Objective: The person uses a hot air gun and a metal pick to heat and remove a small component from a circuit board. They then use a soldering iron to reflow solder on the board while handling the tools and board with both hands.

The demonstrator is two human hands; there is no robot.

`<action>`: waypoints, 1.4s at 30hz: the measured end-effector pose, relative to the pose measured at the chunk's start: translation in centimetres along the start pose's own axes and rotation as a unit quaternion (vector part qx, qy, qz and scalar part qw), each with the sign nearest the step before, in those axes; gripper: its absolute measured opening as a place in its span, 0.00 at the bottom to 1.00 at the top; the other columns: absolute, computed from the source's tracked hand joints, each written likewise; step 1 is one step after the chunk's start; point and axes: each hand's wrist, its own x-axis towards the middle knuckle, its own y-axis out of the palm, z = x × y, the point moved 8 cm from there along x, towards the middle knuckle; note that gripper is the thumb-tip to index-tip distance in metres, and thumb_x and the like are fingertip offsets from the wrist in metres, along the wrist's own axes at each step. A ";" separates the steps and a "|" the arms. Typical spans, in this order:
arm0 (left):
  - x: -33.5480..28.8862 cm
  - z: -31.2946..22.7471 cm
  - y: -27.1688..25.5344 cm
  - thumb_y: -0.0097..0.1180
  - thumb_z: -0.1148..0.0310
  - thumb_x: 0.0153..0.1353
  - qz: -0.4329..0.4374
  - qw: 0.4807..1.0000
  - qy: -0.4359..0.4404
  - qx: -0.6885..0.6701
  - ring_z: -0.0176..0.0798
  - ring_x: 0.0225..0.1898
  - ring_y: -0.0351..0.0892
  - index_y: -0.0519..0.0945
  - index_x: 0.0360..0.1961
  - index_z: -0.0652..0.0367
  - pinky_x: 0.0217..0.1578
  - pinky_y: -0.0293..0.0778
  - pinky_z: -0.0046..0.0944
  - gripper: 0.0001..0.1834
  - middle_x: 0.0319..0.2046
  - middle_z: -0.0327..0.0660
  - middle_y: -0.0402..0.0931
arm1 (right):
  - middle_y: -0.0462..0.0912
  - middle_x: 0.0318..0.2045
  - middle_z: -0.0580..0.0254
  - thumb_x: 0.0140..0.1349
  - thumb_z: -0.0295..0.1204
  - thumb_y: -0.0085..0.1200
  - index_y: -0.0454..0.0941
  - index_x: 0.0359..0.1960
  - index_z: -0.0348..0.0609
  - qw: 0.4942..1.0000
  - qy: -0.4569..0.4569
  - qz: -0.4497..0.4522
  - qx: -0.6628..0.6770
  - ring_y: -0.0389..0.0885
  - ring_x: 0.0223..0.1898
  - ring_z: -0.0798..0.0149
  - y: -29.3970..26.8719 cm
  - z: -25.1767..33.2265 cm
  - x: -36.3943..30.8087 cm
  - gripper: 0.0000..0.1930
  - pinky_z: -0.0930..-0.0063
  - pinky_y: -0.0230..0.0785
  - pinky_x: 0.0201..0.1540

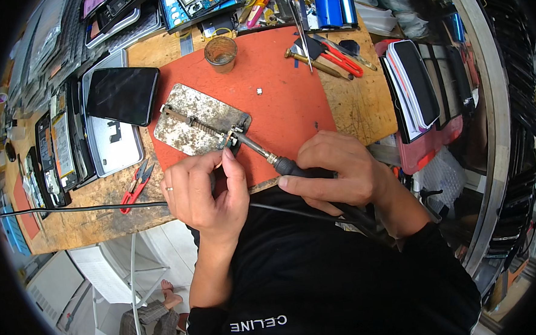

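Observation:
My right hand (pixel 341 170) grips the black handle of a soldering iron (pixel 258 148). Its metal shaft points up and left, and the tip reaches the near right end of a worn metal clamp plate (pixel 184 132) with a spring rod across it. My left hand (pixel 205 186), a ring on one finger, is closed with thumb and forefinger together at that same end. A tiny greenish part shows by the fingertips, too small to name. Beneath the plate lies a red mat (pixel 289 99). A small white square piece (pixel 259 91) rests on the mat.
A small glass cup (pixel 221 53) stands on the mat's far side. Red-handled cutters (pixel 137 186) lie left; pliers (pixel 342 59) and tweezers (pixel 302 35) lie far right. A dark tablet (pixel 123 96) and opened devices line the left. A black cable (pixel 88 208) crosses the near edge.

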 end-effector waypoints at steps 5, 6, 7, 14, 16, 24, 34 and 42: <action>-0.1 -0.1 -0.1 0.74 0.76 0.57 -0.013 1.000 0.004 -0.011 0.44 0.32 0.79 0.86 0.34 0.58 0.37 0.70 0.43 0.07 0.30 0.39 0.83 | 0.78 0.34 0.61 0.52 0.24 0.74 0.90 0.47 0.42 1.000 -0.007 0.007 0.001 0.82 0.31 0.58 0.2 0.3 0.0 0.18 0.65 0.72 0.30; -0.1 -0.1 -0.1 0.74 0.76 0.57 -0.011 1.000 -0.002 -0.008 0.44 0.32 0.79 0.86 0.34 0.58 0.37 0.70 0.43 0.07 0.30 0.38 0.82 | 0.78 0.34 0.61 0.52 0.24 0.74 0.90 0.47 0.42 1.000 -0.008 0.010 -0.001 0.82 0.31 0.58 0.3 0.4 0.0 0.18 0.65 0.72 0.30; -0.1 0.0 -0.2 0.74 0.76 0.57 -0.008 1.000 -0.007 -0.006 0.44 0.32 0.78 0.86 0.34 0.58 0.37 0.70 0.43 0.07 0.30 0.38 0.82 | 0.78 0.34 0.61 0.53 0.24 0.74 0.90 0.46 0.42 1.000 -0.010 0.007 0.001 0.82 0.31 0.58 0.3 0.4 0.1 0.17 0.65 0.72 0.30; 0.1 -0.2 0.1 0.73 0.76 0.57 0.000 1.000 0.011 0.004 0.43 0.31 0.78 0.86 0.33 0.57 0.37 0.69 0.43 0.06 0.30 0.38 0.82 | 0.79 0.34 0.61 0.54 0.24 0.74 0.91 0.45 0.42 1.000 -0.003 0.006 -0.006 0.83 0.31 0.59 -0.1 0.1 0.2 0.15 0.65 0.73 0.30; 0.0 -0.1 -0.1 0.73 0.76 0.57 -0.006 1.000 0.002 -0.006 0.43 0.31 0.78 0.86 0.33 0.57 0.38 0.69 0.43 0.06 0.30 0.38 0.82 | 0.79 0.34 0.61 0.54 0.24 0.74 0.91 0.45 0.42 1.000 -0.005 0.010 -0.005 0.83 0.31 0.59 0.0 0.3 0.3 0.15 0.65 0.73 0.30; -0.1 -0.1 0.0 0.73 0.76 0.57 -0.008 1.000 0.003 -0.003 0.43 0.31 0.78 0.85 0.33 0.58 0.37 0.69 0.43 0.06 0.30 0.38 0.82 | 0.79 0.34 0.61 0.54 0.25 0.74 0.91 0.45 0.41 1.000 0.007 0.014 0.003 0.83 0.31 0.58 0.0 0.2 0.2 0.15 0.65 0.73 0.30; -0.1 -0.1 -0.1 0.73 0.75 0.57 -0.009 1.000 0.002 0.000 0.43 0.31 0.78 0.85 0.33 0.58 0.37 0.69 0.43 0.06 0.29 0.38 0.82 | 0.79 0.34 0.60 0.54 0.24 0.74 0.90 0.45 0.41 1.000 -0.005 0.005 0.001 0.83 0.32 0.58 0.1 0.4 0.2 0.15 0.65 0.74 0.31; -0.1 -0.1 0.0 0.72 0.75 0.58 -0.004 1.000 -0.004 0.003 0.42 0.31 0.78 0.85 0.33 0.57 0.37 0.69 0.43 0.06 0.29 0.37 0.82 | 0.79 0.35 0.59 0.54 0.24 0.74 0.90 0.46 0.40 1.000 -0.006 0.015 0.006 0.84 0.33 0.56 0.1 0.5 0.3 0.16 0.64 0.76 0.32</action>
